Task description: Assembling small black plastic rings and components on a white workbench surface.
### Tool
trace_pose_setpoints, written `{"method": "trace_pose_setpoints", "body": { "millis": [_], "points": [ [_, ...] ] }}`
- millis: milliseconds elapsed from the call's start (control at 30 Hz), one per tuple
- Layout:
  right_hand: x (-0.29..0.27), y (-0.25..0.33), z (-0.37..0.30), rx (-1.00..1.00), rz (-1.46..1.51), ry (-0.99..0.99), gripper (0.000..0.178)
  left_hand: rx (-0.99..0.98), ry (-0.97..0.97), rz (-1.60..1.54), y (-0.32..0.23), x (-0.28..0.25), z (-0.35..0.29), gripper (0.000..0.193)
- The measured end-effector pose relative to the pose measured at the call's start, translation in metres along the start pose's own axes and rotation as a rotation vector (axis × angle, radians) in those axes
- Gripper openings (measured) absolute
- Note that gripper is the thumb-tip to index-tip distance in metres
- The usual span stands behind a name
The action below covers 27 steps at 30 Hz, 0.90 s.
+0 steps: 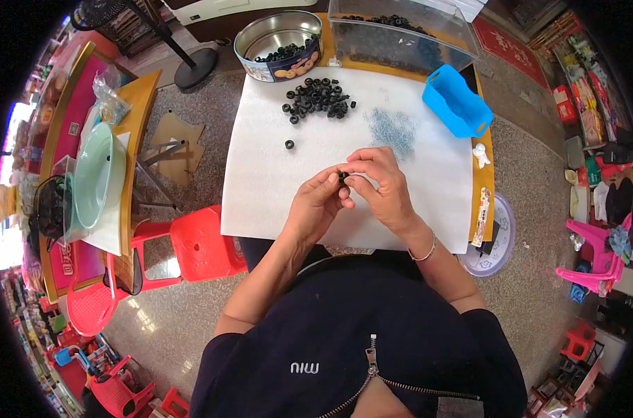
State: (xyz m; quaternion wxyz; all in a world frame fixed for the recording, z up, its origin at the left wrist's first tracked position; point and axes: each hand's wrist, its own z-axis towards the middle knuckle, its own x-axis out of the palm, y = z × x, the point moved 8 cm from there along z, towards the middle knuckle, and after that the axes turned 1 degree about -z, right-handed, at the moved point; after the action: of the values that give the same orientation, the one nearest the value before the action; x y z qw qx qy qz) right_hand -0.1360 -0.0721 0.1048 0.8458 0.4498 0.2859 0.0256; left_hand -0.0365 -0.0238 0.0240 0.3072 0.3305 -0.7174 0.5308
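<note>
Because the small black part (pixel 343 178) sits at the very tips of the fingers, a slip looks like the likeliest trouble. The left hand (pixel 314 200) pinches it between thumb and forefinger, while the right hand (pixel 388 189) has thumb and fingers drawn in narrow against its other side; whether those also grip some tiny piece, I cannot tell, as the fingertips hide it. Should the two hands press unevenly, the part could spring out and, being round, might roll across the white sheet (pixel 261 191), even over the near edge of the counter (pixel 485 177) on the wearer's side of the fingers.

Just beyond and right of the fingers lies a loose scatter of pale blue bits (pixel 392 132); a drop of the right wrist or a sideways sweep could smear them about or carry some off on the skin. Ahead and left, a lone black ring (pixel 289 145) lies apart from the heap of black parts (pixel 320 97), where a nudge could set it rolling. Farther off to the right, the blue bin (pixel 449 120) stands near the counter's edge, so a careless elbow or reach might tip it.
</note>
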Motion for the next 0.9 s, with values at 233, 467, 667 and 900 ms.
{"method": "trace_pose_setpoints", "body": {
  "millis": [233, 467, 667, 900],
  "points": [
    [-0.003, 0.013, 0.000, -0.114, -0.095, -0.031, 0.024, 0.009, -0.032, 0.049, -0.003, 0.003, -0.003, 0.027],
    [-0.014, -0.003, -0.002, 0.092, 0.138, -0.085, 0.017, 0.005, -0.052, -0.146, -0.004, -0.003, 0.000, 0.028],
    [0.001, -0.028, -0.019, 0.444, 0.588, -0.037, 0.012, -0.001, -0.021, -0.143, -0.004, -0.010, -0.001, 0.027],
    [0.003, -0.028, -0.017, 0.330, 0.403, -0.013, 0.015, -0.005, -0.023, -0.041, -0.003, -0.003, -0.004, 0.019]
  ]
}}
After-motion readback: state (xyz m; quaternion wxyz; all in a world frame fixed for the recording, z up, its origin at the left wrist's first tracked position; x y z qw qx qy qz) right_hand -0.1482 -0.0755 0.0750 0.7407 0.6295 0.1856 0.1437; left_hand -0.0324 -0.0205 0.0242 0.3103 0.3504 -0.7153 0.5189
